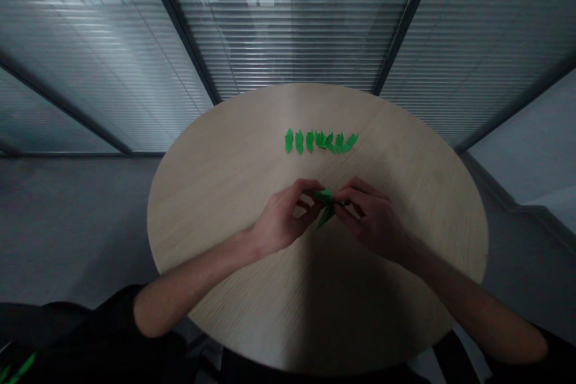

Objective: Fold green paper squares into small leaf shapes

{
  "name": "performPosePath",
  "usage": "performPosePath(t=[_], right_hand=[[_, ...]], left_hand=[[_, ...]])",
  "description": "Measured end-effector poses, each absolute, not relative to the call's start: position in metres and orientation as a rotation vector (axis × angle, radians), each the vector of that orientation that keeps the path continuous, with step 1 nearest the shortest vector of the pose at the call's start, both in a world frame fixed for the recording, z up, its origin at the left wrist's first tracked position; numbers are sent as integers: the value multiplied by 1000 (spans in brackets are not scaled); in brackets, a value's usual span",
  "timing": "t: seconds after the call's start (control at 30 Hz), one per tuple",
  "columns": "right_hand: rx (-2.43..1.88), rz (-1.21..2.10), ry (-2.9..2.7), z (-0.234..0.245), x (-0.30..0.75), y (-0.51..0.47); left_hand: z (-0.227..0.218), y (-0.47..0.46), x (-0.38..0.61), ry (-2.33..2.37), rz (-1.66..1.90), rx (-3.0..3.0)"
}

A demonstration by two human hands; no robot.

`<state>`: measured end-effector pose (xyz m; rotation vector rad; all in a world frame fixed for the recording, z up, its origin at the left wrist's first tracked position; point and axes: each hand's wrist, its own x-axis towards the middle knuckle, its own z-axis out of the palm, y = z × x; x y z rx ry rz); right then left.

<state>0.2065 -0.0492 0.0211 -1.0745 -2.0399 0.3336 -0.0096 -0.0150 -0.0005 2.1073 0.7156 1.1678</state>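
Left hand (281, 216), right hand (371, 219) clamped on green folded paper (326, 207) between them; green paper row (319, 141) beyond grip on round table (225, 192).

Round tabletop of pale, fine-grained wood veneer (216, 204), foreshortened into a wide oval. Toward 12 o'clock, between the centre and the far rim, one straight row of small, pointed, bright green folded-paper pieces (320, 141), about seven, though the overlaps make an exact count hard. At the row's left end, three upright pieces, just beside one another and not quite touching. At its right end, pieces touching and overlapping, their tips tilted toward 2 o'clock. Across the veneer around 6 o'clock, a broad dark shadow.
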Motion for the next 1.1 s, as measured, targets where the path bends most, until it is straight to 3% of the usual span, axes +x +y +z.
performPosePath(t=[0.6,1.1], right_hand=[[-1046,186,-2043,14,211,-45],[-1030,480,-1823,16,205,-48]], left_hand=[[2,-12,-12,620,1171,2225],[5,-12,-11,664,1275,2258]])
